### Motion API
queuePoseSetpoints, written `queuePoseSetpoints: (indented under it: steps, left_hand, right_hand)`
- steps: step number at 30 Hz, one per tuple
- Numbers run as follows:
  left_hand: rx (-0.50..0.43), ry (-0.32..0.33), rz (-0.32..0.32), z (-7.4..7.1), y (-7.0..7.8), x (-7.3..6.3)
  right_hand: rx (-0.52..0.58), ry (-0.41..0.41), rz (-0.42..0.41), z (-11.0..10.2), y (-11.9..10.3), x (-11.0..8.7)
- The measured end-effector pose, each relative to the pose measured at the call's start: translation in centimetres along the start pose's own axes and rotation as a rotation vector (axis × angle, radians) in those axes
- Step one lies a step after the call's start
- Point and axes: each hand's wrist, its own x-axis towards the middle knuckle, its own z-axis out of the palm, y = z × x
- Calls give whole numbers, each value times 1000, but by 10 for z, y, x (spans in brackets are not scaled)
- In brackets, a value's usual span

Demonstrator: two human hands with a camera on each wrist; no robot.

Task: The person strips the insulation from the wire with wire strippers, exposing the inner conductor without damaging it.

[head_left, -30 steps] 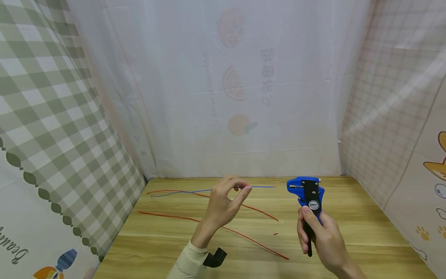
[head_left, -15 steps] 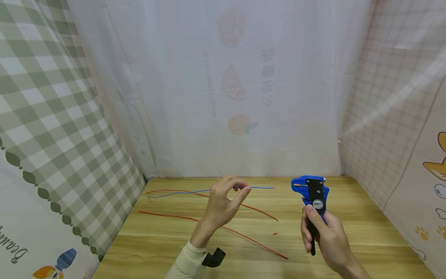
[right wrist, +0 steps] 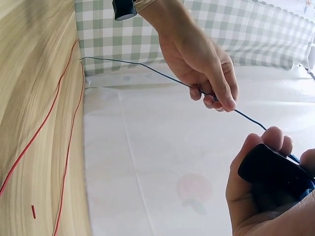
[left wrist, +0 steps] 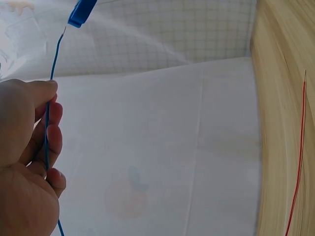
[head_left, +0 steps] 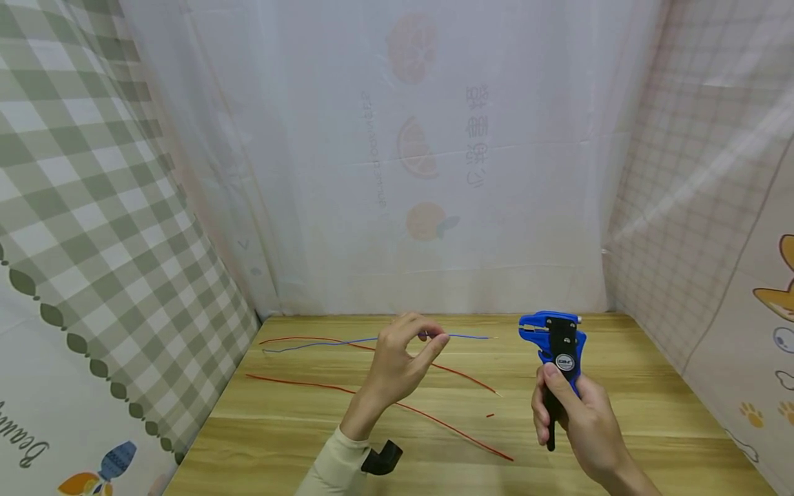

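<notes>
My left hand (head_left: 400, 358) pinches a thin blue wire (head_left: 468, 335) between thumb and fingers, and in the left wrist view the wire runs down along the curled fingers. Bare metal shows at the wire's right end. My right hand (head_left: 579, 420) grips a blue and black wire stripper (head_left: 563, 337) upright, thumb on its body just below the round label. The stripper's jaws face left toward the bare tip, with a gap between tip and tool in the head view. The wire's other end trails off to the left.
Two red wires, a rear one (head_left: 465, 375) and a front one (head_left: 453, 427), lie across the wooden table (head_left: 670, 413). A short red scrap (head_left: 490, 415) lies near their right ends. Fabric-like sheets enclose the back and both sides, including a green checked sheet (head_left: 124, 207).
The wire stripper has shifted slightly right, away from the blue wire, and its lower black handle end has swung a little. The blue wire's bare tip sits slightly lower. The left hand is almost still.
</notes>
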Motion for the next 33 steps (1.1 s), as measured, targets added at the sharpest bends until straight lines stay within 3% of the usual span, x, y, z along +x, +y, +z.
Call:
queuePoseSetpoints:
  steps: [9, 22, 33]
  left_hand:
    - [-8, -67, -41, 2, -1, -2]
    - [4, -127, -28, 10, -10, -7]
    - [-2, -208, -93, 16, -16, -17]
  right_hand:
    - [-1, 1, -18, -2, 0, 1]
    - [16, 19, -28, -5, 1, 3]
    - [80, -9, -22, -9, 3, 6]
